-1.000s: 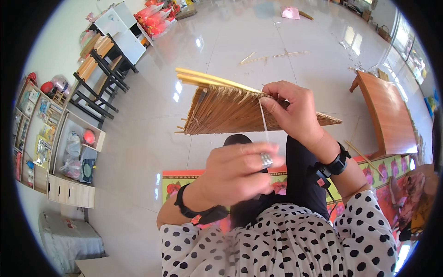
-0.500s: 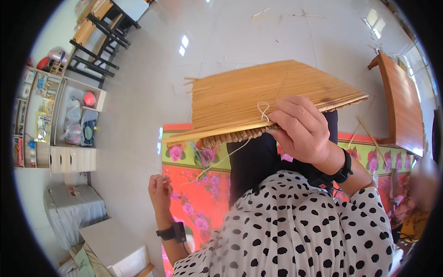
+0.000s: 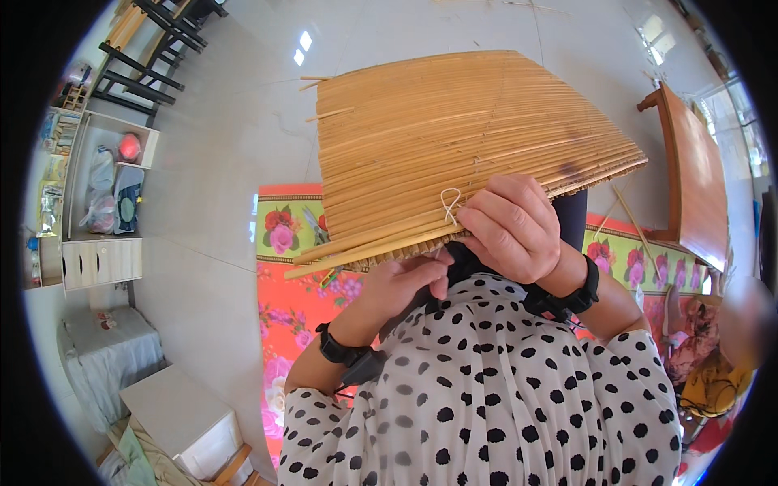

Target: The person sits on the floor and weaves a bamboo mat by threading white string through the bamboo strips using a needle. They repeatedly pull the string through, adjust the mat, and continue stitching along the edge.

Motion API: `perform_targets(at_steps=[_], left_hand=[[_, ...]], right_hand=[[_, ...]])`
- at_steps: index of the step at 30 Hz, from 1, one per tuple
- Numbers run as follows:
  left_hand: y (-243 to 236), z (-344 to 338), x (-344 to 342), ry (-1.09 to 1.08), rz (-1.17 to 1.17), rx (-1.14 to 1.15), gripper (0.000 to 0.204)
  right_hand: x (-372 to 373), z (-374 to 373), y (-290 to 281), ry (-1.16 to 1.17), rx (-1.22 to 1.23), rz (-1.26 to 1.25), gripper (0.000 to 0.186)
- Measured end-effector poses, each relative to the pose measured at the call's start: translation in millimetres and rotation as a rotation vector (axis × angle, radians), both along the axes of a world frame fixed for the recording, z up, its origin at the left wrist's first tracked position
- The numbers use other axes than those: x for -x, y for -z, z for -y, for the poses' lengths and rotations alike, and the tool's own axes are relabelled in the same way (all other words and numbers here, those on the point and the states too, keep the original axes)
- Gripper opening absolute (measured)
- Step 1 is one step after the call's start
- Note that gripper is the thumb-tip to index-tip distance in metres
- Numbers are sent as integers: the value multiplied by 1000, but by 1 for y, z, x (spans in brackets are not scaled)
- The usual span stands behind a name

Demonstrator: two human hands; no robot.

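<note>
My right hand grips the front edge of a wide mat of thin golden sticks, held above my lap, its fingers curled beside a white string loop. Along that edge lie longer pale-yellow rods, their ends jutting out to the left. My left hand is just under the edge, fingers bent and pinched together; what they hold is too small to make out. A small yellow-green item shows on the floral cloth beneath the mat's left part.
A wooden table stands at right, loose sticks beside it. Another person is partly visible at the right edge. Left are shelving with bags, black-legged chairs, a covered box and a pale cabinet.
The mat has tipped from nearly edge-on to showing its broad face and risen in view. My left hand went down-left, then came back under the edge beside my right hand.
</note>
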State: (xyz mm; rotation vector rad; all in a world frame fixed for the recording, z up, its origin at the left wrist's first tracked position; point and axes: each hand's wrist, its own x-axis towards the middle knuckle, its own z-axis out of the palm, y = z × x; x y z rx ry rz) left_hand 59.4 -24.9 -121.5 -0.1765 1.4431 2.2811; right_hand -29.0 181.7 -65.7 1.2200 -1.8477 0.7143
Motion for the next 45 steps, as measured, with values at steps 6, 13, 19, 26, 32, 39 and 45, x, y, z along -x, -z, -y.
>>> perform_targets(at_steps=[6,13,19,26,32,39,45], left_hand=[[69,54,-30,-424,19,-231,28],[91,69,-46,-578,17,-297,29],[102,82,-55,-496,3,-357,26],[98,87,-69,-427,90,14,20],[76,78,14,-151,216,-87,10],[49,79,24,-120,117,25,10],[0,66,42,-72,-204,46,8]], right_hand=[[-6,-2,9,-1,-13,5,36],[-9,0,20,-7,-25,13,32],[-9,-4,21,-13,-86,45,31],[-15,-21,26,-17,-182,-13,26],[-35,-34,24,-129,-283,699,17],[12,-11,15,-67,501,2017,56],[76,13,24,357,686,2214,64]])
